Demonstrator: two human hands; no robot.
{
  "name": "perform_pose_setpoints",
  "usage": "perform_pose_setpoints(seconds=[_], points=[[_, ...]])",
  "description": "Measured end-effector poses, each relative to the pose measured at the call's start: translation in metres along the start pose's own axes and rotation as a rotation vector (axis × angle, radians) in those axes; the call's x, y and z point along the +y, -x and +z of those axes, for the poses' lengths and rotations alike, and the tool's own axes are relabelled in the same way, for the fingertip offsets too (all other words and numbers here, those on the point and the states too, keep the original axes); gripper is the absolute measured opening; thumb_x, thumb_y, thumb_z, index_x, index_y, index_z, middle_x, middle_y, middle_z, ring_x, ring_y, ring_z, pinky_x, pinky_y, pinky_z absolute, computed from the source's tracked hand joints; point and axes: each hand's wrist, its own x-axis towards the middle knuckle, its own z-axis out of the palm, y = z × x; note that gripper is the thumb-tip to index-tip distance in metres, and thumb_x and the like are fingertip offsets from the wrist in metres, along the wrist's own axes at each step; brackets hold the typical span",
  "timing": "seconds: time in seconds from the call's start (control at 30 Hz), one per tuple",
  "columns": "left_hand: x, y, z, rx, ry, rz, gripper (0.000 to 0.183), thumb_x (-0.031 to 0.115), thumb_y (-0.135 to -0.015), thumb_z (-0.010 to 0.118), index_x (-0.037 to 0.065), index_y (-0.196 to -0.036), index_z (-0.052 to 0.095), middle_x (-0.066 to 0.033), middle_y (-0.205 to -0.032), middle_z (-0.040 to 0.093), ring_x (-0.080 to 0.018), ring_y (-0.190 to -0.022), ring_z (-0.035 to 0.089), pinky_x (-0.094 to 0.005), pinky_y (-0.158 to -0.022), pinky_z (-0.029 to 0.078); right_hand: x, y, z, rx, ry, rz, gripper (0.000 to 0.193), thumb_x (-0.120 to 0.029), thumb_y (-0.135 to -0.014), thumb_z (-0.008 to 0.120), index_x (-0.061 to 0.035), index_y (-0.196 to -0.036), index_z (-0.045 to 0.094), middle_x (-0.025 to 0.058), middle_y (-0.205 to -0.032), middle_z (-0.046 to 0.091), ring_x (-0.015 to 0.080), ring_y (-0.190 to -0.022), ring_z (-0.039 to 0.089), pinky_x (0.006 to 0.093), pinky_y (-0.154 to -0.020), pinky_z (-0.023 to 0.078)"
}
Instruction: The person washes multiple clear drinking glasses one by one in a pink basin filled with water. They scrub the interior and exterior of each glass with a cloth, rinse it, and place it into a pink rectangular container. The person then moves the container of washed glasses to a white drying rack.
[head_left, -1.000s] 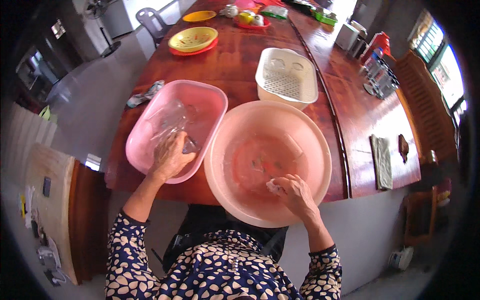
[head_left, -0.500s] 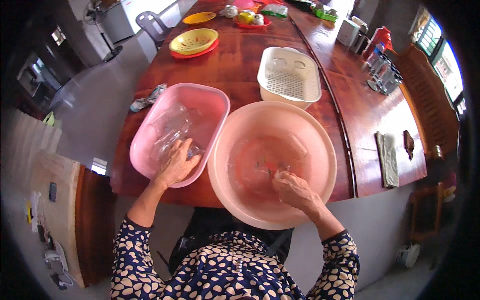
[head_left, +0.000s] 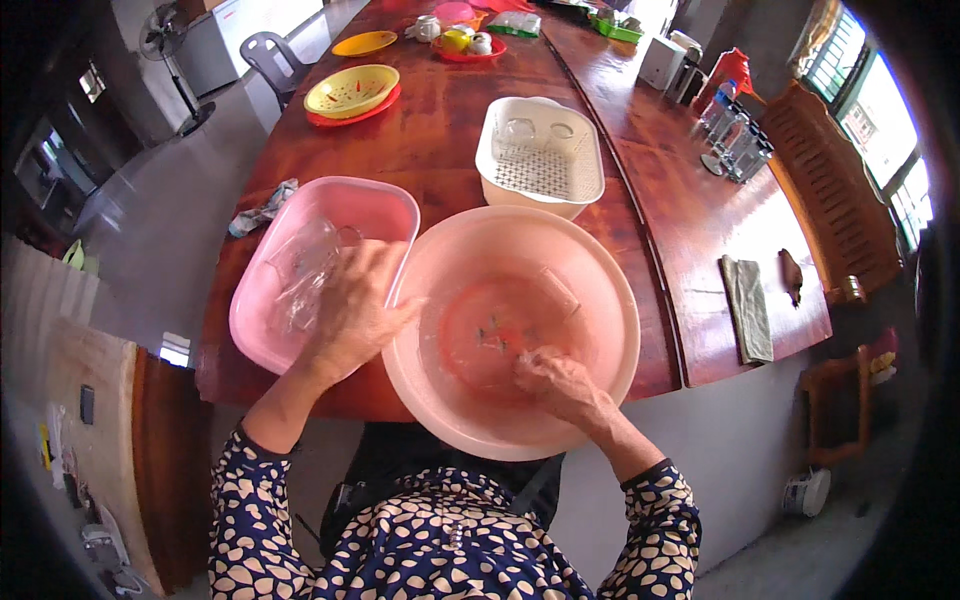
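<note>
A pink rectangular basin (head_left: pixel 402 205) on the left holds several clear glass or plastic vessels (head_left: pixel 310 265). Over its right side, close to the round basin's rim, is my left hand (head_left: pixel 352 310), blurred, thumb reaching right; its fingertips are too smeared to show a grip. In front of me the large round peach basin (head_left: pixel 615 390) holds shallow water, with a clear cup (head_left: pixel 560 290) lying toward its far right wall. My right hand (head_left: pixel 568 385) is down in this basin, fingers curled together; whatever they hold is hidden.
Behind the round basin stands a cream basket (head_left: pixel 492 175) with a perforated inner tray. A crumpled cloth (head_left: pixel 262 208) lies beside the pink basin. Farther back are a yellow colander (head_left: pixel 352 90) and a red tray (head_left: pixel 468 55) of cups. At right are a folded cloth (head_left: pixel 747 310) and glasses (head_left: pixel 738 145).
My left hand has risen out of the pink basin and shifted right toward the round one. My right hand stays low in the round basin. The whole view has shifted a little.
</note>
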Motion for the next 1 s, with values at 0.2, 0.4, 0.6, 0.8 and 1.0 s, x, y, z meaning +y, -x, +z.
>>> perform_pose_setpoints(seconds=[0.2,0.4,0.6,0.8,1.0], points=[[0.041,-0.043,0.101,-0.244,-0.002,0.379,0.046,0.017,-0.073,0.068,0.006,-0.116,0.055,-0.0126,-0.115,0.052,-0.0302,-0.112,0.049,-0.0422,-0.094,0.042,-0.016,-0.005,-0.032,-0.149,0.006,0.024,0.022,-0.011,-0.081,0.052,-0.0100,-0.101,0.060,0.0123,-0.100,0.062,0.0305,-0.093,0.062,0.0405,-0.074,0.053],[0.067,-0.065,0.188,-0.396,-0.221,0.558,0.038,0.014,-0.080,0.059,0.014,-0.118,0.053,-0.0104,-0.120,0.051,-0.0302,-0.116,0.046,-0.0499,-0.092,0.041,-0.016,-0.006,-0.018,-0.114,-0.034,-0.004,0.034,-0.014,-0.081,0.050,-0.0125,-0.114,0.056,0.0185,-0.099,0.062,0.0320,-0.092,0.063,0.0442,-0.072,0.053],[0.079,-0.076,0.203,-0.522,-0.141,0.387,0.037,0.021,-0.082,0.060,0.014,-0.118,0.053,-0.0104,-0.122,0.052,-0.0310,-0.120,0.044,-0.0524,-0.096,0.040,0.004,-0.001,0.032,0.021,0.537,-0.237,0.023,-0.011,-0.081,0.052,-0.0145,-0.102,0.062,0.0160,-0.095,0.063,0.0295,-0.093,0.061,0.0395,-0.083,0.050],[0.014,-0.066,0.217,-0.479,0.641,-0.143,0.051,0.031,-0.077,0.070,0.006,-0.116,0.050,-0.0106,-0.113,0.055,-0.0256,-0.103,0.055,-0.0457,-0.082,0.050,-0.023,0.000,-0.045,0.029,-0.317,0.036,0.027,-0.003,-0.076,0.057,-0.0050,-0.103,0.059,0.0158,-0.094,0.062,0.0318,-0.091,0.060,0.0400,-0.077,0.049],[0.045,-0.048,0.125,-0.641,1.414,-0.884,0.042,0.039,-0.082,0.061,0.014,-0.114,0.051,-0.0073,-0.107,0.055,-0.0249,-0.095,0.057,-0.0485,-0.073,0.052,-0.064,0.010,-0.095,0.703,-0.534,0.099,0.026,0.003,-0.075,0.059,-0.0038,-0.100,0.054,0.0186,-0.098,0.056,0.0359,-0.093,0.057,0.0437,-0.074,0.049]])
